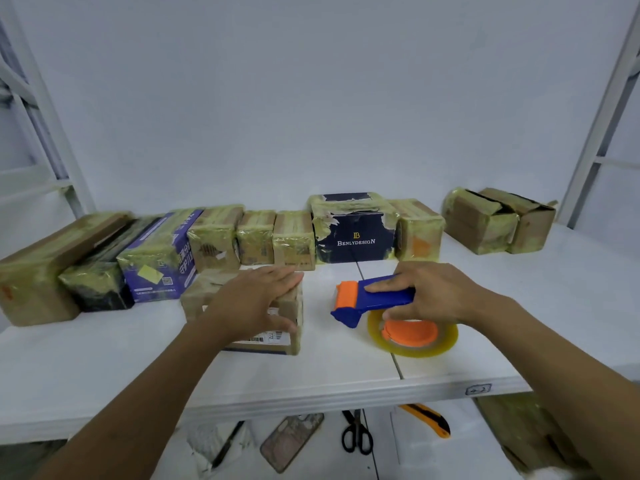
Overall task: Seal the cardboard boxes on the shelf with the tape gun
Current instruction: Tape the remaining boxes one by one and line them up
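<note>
A small cardboard box (287,336) with a barcode label stands near the front of the white shelf (104,368). My left hand (254,301) lies over its top, fingers stretched across and thumb down the front face. To the right, my right hand (429,294) grips the blue handle of the tape gun (363,299), which has an orange roller at its left end and a yellowish tape roll (414,336) on an orange hub, resting on the shelf. A row of taped boxes (214,237) lines the back.
A dark box marked BENLYDESIGN (356,237) stands in the back row, and two brown boxes (498,221) sit at the far right. On the lower level lie scissors (356,434), a yellow utility knife (429,419) and a phone (291,441). White uprights flank both sides.
</note>
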